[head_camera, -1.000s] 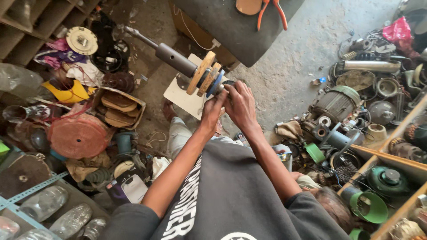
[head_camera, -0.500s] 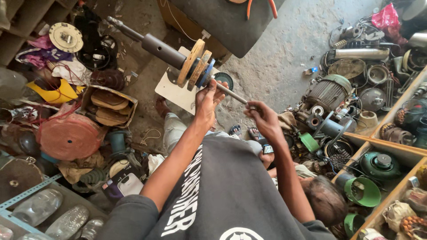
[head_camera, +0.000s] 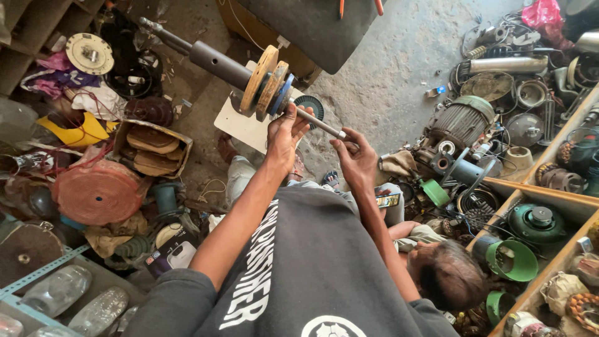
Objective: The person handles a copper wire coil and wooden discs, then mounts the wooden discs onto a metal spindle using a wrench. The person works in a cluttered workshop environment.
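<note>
Head view: left hand (head_camera: 286, 134) is wrapped around the steel shaft (head_camera: 318, 123) just below a stack of two wooden discs (head_camera: 265, 80) and a blue disc (head_camera: 282, 93). Right hand (head_camera: 357, 161) pinches the shaft's free tip with its fingers. Discs already sit seated on the shaft, held up above the concrete floor (head_camera: 387, 81); the thin end beyond them is bare.

a red coil (head_camera: 97, 191) and yellow scrap (head_camera: 78, 131) lie left; a grey motor (head_camera: 462, 122) and green housings (head_camera: 518, 259) right.
</note>
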